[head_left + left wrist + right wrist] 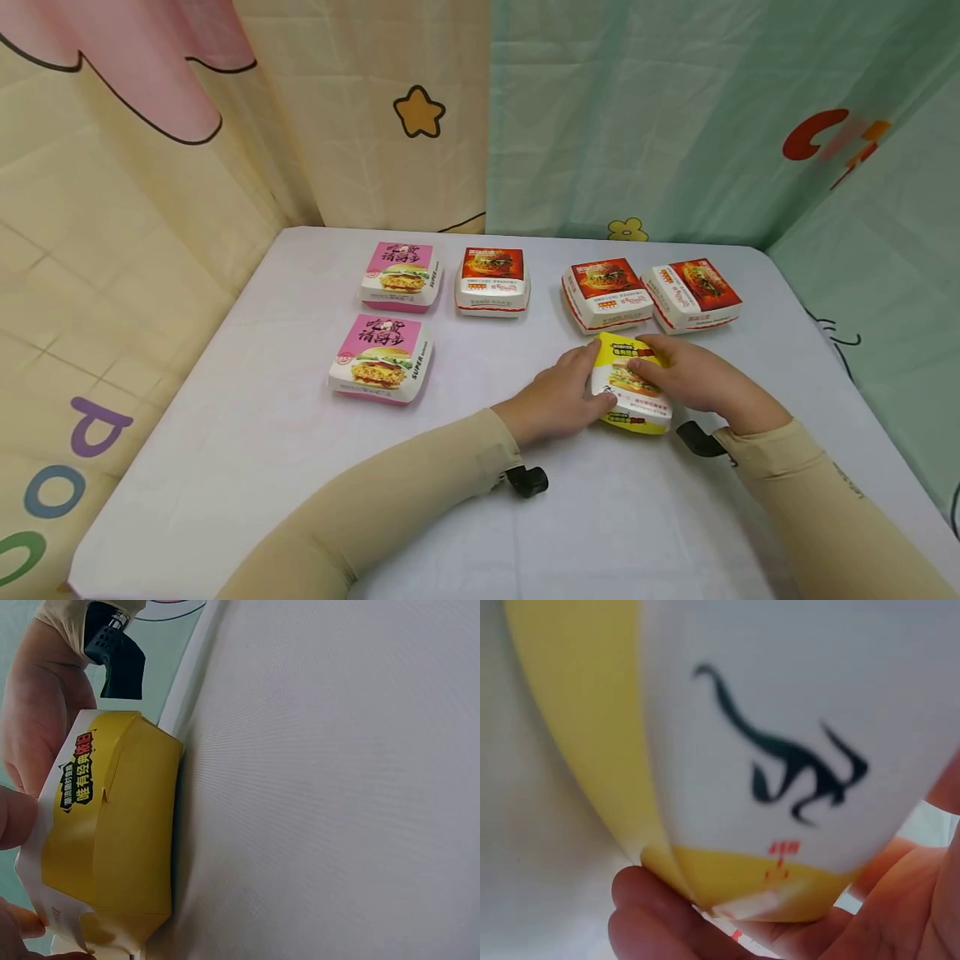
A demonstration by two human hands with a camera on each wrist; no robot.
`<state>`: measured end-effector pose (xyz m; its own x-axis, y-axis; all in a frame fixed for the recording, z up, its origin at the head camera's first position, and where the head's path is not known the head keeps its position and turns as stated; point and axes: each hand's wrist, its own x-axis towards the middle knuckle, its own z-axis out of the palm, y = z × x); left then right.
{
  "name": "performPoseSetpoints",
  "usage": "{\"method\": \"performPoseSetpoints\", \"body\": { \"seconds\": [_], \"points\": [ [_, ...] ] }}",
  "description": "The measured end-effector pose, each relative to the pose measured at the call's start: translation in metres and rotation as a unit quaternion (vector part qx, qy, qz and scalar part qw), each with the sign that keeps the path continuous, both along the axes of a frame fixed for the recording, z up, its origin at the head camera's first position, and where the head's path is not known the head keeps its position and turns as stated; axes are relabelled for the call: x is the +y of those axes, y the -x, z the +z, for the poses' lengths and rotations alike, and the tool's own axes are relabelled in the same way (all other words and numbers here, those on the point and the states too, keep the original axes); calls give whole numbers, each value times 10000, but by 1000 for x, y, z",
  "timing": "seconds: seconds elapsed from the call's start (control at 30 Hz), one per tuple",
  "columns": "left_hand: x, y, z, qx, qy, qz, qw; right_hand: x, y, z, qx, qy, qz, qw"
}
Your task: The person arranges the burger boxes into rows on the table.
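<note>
A yellow-and-white burger box with a burger picture on its lid lies on the table between both hands. My left hand grips its left side, thumb at the near left corner. From the right, my right hand holds the box with the thumb over the lid and the fingers at its far end. In the left wrist view the yellow side of the box faces the camera, low against the white tabletop. The right wrist view shows a dark kangaroo print on a white panel, with fingertips curled at its yellow corner.
Two pink burger boxes, one at the back and one nearer, stand on the left. Red-and-white burger boxes sit along the back at centre, right of centre and far right. Printed curtains surround the white table.
</note>
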<state>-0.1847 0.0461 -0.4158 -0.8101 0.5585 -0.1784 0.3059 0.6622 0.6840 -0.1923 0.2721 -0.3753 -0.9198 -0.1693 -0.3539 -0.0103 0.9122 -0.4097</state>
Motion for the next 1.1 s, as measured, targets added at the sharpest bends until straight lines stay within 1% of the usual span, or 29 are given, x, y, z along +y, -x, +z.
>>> {"method": "performPoseSetpoints", "body": {
  "seconds": [0.2, 0.4, 0.53, 0.77, 1.1],
  "points": [
    [-8, 0, 1, -88, -97, 34, 9999, -2, 0, -2, -177, 205, 93, 9996],
    [-16, -2, 2, -192, -240, 101, 9995, -1, -1, -3, -235, 410, 285, 9985],
    [-20, -2, 4, -223, -233, 171, 9993, -2, -3, -3, -240, 594, 358, 9973],
    [-24, -1, 4, -298, -180, 193, 9992, -5, -2, -5, -257, 732, 333, 9964],
    [-30, 0, 4, -307, -184, 156, 9992, -10, -2, -7, -242, 892, 282, 9953]
  ]
}}
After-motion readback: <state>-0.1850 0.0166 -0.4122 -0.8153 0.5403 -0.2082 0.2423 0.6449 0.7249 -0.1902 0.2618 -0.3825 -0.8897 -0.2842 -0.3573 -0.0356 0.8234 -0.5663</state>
